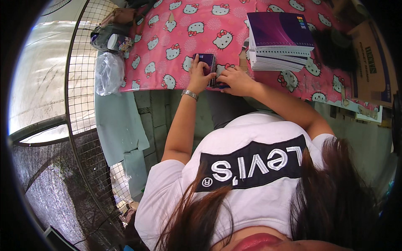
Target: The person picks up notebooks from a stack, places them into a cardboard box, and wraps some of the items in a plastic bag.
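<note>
A small purple spiral notebook (pixel 207 60) lies near the front edge of the table, its dark coil along the right side. My left hand (pixel 198 74) grips it, fingers over the cover and the thumb reaching toward the coil. Close by on the right, my right hand (pixel 236 80) has its fingers bent and drawn together at the lower end of the coil. A bit of something dark blue (pixel 223 86) shows under those fingers; its kind is hidden.
Behind my right hand stands a stack of purple-covered spiral notebooks (pixel 278 31). A black fuzzy item (pixel 335 48) and a cardboard box (pixel 370 69) are at the far right. A clear plastic bag (pixel 109 73) and a white-lidded jar (pixel 119 42) sit left on the pink patterned tablecloth (pixel 167 37).
</note>
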Action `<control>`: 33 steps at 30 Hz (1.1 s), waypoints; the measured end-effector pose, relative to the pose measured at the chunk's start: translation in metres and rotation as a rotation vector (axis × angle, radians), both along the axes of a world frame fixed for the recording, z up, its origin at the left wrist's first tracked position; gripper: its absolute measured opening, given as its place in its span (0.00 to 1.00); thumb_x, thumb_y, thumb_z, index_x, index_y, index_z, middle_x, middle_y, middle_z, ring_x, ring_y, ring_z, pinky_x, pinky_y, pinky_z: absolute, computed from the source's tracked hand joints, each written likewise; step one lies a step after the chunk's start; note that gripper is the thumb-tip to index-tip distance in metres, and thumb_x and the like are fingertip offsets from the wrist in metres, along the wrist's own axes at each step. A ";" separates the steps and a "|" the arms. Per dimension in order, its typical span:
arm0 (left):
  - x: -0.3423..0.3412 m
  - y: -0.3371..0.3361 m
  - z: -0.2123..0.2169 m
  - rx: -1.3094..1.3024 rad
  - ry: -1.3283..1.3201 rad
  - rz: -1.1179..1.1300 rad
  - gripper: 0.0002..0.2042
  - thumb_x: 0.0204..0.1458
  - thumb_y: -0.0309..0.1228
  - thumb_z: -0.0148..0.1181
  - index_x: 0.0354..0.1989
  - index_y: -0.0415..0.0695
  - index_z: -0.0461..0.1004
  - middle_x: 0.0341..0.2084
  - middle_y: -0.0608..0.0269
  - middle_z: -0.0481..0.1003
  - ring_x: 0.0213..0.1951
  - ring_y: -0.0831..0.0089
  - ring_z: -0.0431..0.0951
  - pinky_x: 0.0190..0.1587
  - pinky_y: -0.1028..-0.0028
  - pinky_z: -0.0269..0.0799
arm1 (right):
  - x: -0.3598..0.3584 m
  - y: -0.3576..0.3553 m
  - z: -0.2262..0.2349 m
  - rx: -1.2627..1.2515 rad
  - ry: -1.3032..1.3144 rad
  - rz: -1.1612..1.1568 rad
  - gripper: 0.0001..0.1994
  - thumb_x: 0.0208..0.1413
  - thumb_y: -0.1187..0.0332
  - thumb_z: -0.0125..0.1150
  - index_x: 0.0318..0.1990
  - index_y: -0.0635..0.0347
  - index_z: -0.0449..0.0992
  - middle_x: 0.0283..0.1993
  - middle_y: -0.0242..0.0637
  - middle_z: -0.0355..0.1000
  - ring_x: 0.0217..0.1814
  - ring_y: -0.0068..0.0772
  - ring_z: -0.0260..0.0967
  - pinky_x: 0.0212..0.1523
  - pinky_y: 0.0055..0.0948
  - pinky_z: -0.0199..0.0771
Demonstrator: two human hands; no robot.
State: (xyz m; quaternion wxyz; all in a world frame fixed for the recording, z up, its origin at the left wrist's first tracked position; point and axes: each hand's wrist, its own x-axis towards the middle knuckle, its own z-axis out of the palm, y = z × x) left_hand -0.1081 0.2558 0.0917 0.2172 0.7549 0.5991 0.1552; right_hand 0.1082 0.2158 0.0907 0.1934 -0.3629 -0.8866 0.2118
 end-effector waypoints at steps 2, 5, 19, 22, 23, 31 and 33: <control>0.000 0.001 0.001 -0.002 -0.002 -0.003 0.21 0.40 0.41 0.73 0.39 0.48 0.70 0.70 0.43 0.46 0.70 0.43 0.45 0.67 0.53 0.45 | -0.004 0.000 -0.001 0.030 -0.048 0.005 0.23 0.45 0.56 0.69 0.49 0.50 0.74 0.47 0.36 0.70 0.55 0.42 0.66 0.55 0.46 0.61; -0.001 -0.001 -0.001 0.010 -0.008 -0.014 0.21 0.41 0.41 0.73 0.39 0.48 0.70 0.70 0.43 0.46 0.70 0.43 0.45 0.67 0.53 0.45 | -0.004 -0.005 0.004 -0.048 0.020 -0.067 0.22 0.45 0.56 0.68 0.49 0.49 0.74 0.47 0.36 0.70 0.56 0.42 0.66 0.56 0.47 0.61; -0.003 0.000 -0.002 -0.014 -0.090 -0.027 0.19 0.43 0.42 0.70 0.39 0.50 0.70 0.72 0.49 0.44 0.71 0.45 0.40 0.67 0.44 0.37 | -0.008 0.005 0.011 -0.348 -0.041 -0.058 0.15 0.53 0.58 0.61 0.46 0.52 0.76 0.41 0.40 0.73 0.49 0.45 0.71 0.49 0.51 0.67; -0.005 0.000 -0.006 -0.016 -0.078 -0.013 0.19 0.43 0.42 0.71 0.39 0.50 0.71 0.71 0.48 0.44 0.71 0.45 0.41 0.67 0.45 0.37 | -0.020 0.016 0.035 -0.912 -0.096 -0.094 0.16 0.56 0.57 0.58 0.48 0.54 0.75 0.38 0.44 0.74 0.45 0.47 0.73 0.46 0.52 0.71; -0.005 0.000 -0.006 -0.011 -0.085 -0.017 0.19 0.43 0.42 0.71 0.39 0.50 0.71 0.71 0.48 0.44 0.71 0.45 0.41 0.67 0.45 0.37 | -0.020 0.019 0.043 -1.121 -0.107 -0.119 0.17 0.56 0.57 0.57 0.48 0.55 0.75 0.37 0.45 0.75 0.44 0.48 0.74 0.45 0.52 0.72; -0.005 0.000 -0.005 -0.012 -0.107 -0.018 0.19 0.42 0.42 0.71 0.39 0.50 0.71 0.71 0.48 0.44 0.71 0.44 0.41 0.67 0.46 0.38 | 0.001 0.002 0.021 -0.185 -0.140 -0.036 0.20 0.49 0.51 0.63 0.47 0.48 0.78 0.46 0.37 0.72 0.55 0.43 0.68 0.52 0.46 0.66; -0.006 0.000 -0.005 -0.013 -0.096 -0.026 0.19 0.43 0.42 0.71 0.39 0.50 0.70 0.72 0.48 0.44 0.71 0.44 0.41 0.67 0.46 0.38 | -0.001 0.004 0.016 -0.146 -0.152 -0.025 0.20 0.49 0.51 0.64 0.47 0.48 0.78 0.45 0.38 0.73 0.54 0.44 0.68 0.52 0.45 0.66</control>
